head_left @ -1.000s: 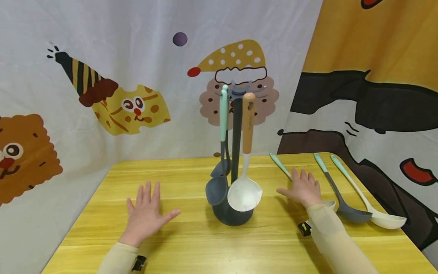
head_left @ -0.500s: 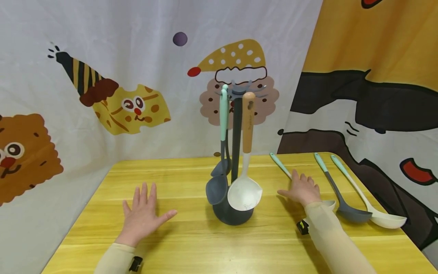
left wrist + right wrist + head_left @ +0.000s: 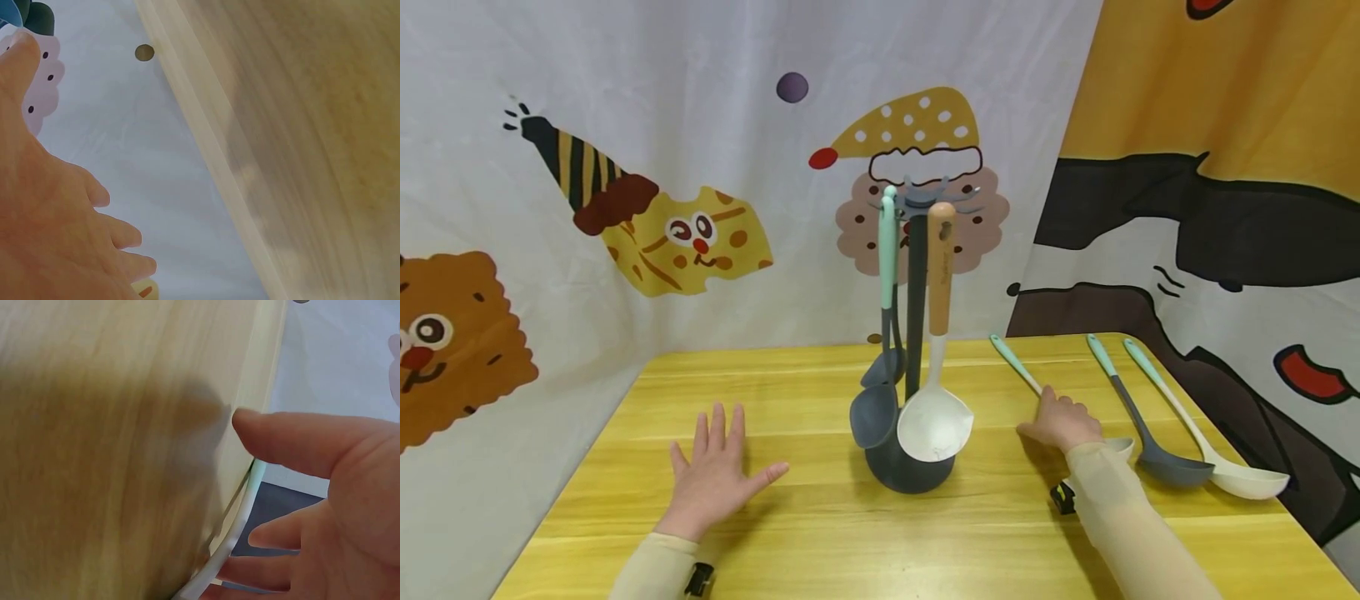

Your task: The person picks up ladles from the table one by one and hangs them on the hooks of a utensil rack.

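My right hand (image 3: 1062, 423) is over a ladle with a mint handle (image 3: 1015, 362) and a white shaft, lying on the table; its pale bowl (image 3: 1122, 448) is partly behind my sleeve. In the right wrist view, the shaft (image 3: 230, 545) runs past the fingertips, and the thumb (image 3: 281, 439) stands apart from it. My left hand (image 3: 711, 475) is spread, palm down, at the left, holding nothing. Between the hands stands a dark utensil stand (image 3: 910, 471). A white ladle with a wooden handle (image 3: 936, 421) and grey mint-handled utensils (image 3: 874, 417) hang from it.
Right of my right hand lie a grey ladle (image 3: 1172, 467) and a white ladle (image 3: 1251, 482), both with mint handles. The wooden table (image 3: 820, 533) ends at a printed cloth backdrop (image 3: 715, 100).
My right hand's fingers, spread earlier, have drawn in and down over the ladle. My left hand has shifted slightly left. The hanging utensils have stayed in place.
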`<state>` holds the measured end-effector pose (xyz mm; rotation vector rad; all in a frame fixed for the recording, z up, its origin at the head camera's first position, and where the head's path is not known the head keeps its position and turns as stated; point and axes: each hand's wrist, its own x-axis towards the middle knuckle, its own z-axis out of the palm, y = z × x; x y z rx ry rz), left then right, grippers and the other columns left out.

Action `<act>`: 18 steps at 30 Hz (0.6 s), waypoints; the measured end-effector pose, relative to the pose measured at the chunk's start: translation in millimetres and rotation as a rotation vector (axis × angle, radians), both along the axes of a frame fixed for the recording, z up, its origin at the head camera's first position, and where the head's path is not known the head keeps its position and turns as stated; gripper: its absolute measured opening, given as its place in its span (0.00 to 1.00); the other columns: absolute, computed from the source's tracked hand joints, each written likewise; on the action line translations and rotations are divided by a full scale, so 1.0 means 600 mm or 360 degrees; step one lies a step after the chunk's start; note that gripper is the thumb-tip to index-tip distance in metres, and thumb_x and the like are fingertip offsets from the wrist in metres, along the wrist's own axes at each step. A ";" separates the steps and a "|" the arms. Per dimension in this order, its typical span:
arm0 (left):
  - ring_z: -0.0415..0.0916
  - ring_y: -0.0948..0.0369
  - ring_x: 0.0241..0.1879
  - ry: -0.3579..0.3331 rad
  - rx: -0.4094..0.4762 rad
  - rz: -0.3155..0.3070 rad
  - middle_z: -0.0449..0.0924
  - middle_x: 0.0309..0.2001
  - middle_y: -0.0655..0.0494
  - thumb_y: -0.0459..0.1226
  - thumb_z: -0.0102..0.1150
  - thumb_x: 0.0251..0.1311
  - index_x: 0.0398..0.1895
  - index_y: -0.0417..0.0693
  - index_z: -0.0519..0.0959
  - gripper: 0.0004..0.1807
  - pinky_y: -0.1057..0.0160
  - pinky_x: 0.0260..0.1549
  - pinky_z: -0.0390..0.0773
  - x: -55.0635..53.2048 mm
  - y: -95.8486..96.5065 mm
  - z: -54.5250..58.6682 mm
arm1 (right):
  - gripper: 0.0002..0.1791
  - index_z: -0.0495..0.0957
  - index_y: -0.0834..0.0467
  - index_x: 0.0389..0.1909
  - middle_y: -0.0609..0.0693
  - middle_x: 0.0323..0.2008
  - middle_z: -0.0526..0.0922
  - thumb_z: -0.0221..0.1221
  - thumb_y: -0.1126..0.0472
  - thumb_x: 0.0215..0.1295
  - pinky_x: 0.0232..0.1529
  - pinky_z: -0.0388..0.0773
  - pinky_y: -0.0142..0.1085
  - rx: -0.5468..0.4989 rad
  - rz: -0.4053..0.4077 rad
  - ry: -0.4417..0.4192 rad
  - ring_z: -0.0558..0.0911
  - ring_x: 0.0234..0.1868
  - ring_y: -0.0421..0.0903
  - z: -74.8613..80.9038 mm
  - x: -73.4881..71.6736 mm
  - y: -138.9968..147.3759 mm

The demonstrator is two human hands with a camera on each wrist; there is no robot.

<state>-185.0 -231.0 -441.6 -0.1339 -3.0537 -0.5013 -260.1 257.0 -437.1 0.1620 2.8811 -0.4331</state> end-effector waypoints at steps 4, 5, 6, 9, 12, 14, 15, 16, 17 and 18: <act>0.26 0.32 0.73 0.0002 -0.0005 -0.0003 0.31 0.76 0.29 0.70 0.52 0.58 0.78 0.35 0.42 0.62 0.20 0.56 0.26 -0.001 0.000 -0.001 | 0.46 0.55 0.77 0.68 0.79 0.55 0.67 0.61 0.47 0.64 0.46 0.70 0.67 0.0023 -0.0021 0.0005 0.67 0.55 0.78 -0.006 -0.002 0.000; 0.27 0.32 0.73 0.0003 0.0000 -0.0004 0.31 0.76 0.29 0.70 0.53 0.58 0.78 0.35 0.42 0.62 0.20 0.55 0.26 -0.002 0.000 -0.002 | 0.45 0.55 0.77 0.67 0.79 0.55 0.67 0.61 0.48 0.64 0.46 0.70 0.67 0.0026 -0.0025 0.0010 0.67 0.55 0.77 -0.006 -0.003 0.000; 0.27 0.32 0.73 0.0003 -0.0003 -0.0004 0.31 0.76 0.29 0.70 0.52 0.57 0.78 0.35 0.42 0.62 0.20 0.56 0.26 -0.002 0.000 -0.003 | 0.44 0.56 0.77 0.67 0.79 0.54 0.67 0.61 0.49 0.64 0.45 0.71 0.67 0.0026 -0.0030 0.0014 0.67 0.55 0.77 -0.007 -0.004 0.000; 0.27 0.32 0.73 0.0011 0.0004 -0.0005 0.31 0.76 0.29 0.71 0.52 0.57 0.78 0.35 0.42 0.63 0.21 0.56 0.26 -0.005 0.001 -0.006 | 0.40 0.59 0.79 0.65 0.78 0.53 0.67 0.59 0.53 0.64 0.44 0.72 0.67 0.0024 -0.0041 0.0017 0.66 0.55 0.76 -0.005 -0.006 0.001; 0.26 0.33 0.73 0.0008 0.0005 -0.0010 0.30 0.76 0.30 0.72 0.50 0.57 0.78 0.36 0.41 0.63 0.22 0.56 0.23 -0.008 0.002 -0.008 | 0.33 0.65 0.79 0.60 0.76 0.49 0.69 0.58 0.57 0.64 0.42 0.73 0.64 0.0019 -0.0039 0.0016 0.68 0.51 0.74 -0.004 -0.008 0.003; 0.25 0.33 0.73 0.0000 0.0012 -0.0015 0.29 0.76 0.31 0.72 0.49 0.57 0.78 0.36 0.41 0.63 0.23 0.56 0.21 -0.009 0.003 -0.008 | 0.28 0.69 0.79 0.55 0.74 0.46 0.70 0.56 0.60 0.64 0.39 0.74 0.61 0.0013 -0.0032 0.0011 0.69 0.49 0.72 -0.003 -0.009 0.005; 0.25 0.33 0.73 0.0000 0.0016 -0.0018 0.29 0.76 0.31 0.73 0.49 0.57 0.78 0.36 0.40 0.63 0.23 0.56 0.20 -0.009 0.004 -0.008 | 0.25 0.71 0.79 0.52 0.73 0.44 0.70 0.56 0.61 0.63 0.37 0.74 0.60 0.0007 -0.0029 0.0012 0.69 0.47 0.71 -0.003 -0.009 0.006; 0.25 0.33 0.73 -0.0002 0.0020 -0.0019 0.29 0.76 0.31 0.72 0.49 0.57 0.78 0.36 0.40 0.63 0.23 0.56 0.20 -0.009 0.005 -0.008 | 0.23 0.71 0.79 0.51 0.72 0.43 0.69 0.55 0.62 0.64 0.36 0.74 0.59 0.0005 -0.0022 0.0011 0.69 0.46 0.71 -0.003 -0.009 0.006; 0.25 0.33 0.73 -0.0006 0.0020 -0.0020 0.29 0.76 0.31 0.73 0.49 0.57 0.78 0.36 0.40 0.63 0.23 0.56 0.20 -0.009 0.005 -0.007 | 0.21 0.72 0.78 0.49 0.72 0.42 0.69 0.53 0.64 0.64 0.35 0.73 0.58 0.0002 -0.0017 0.0013 0.68 0.45 0.70 -0.003 -0.010 0.007; 0.25 0.33 0.73 -0.0011 0.0019 -0.0020 0.29 0.76 0.31 0.72 0.49 0.57 0.78 0.36 0.40 0.63 0.24 0.56 0.20 -0.008 0.006 -0.007 | 0.20 0.73 0.78 0.49 0.71 0.42 0.68 0.52 0.65 0.64 0.34 0.73 0.57 0.0001 -0.0015 0.0013 0.68 0.45 0.70 -0.003 -0.011 0.007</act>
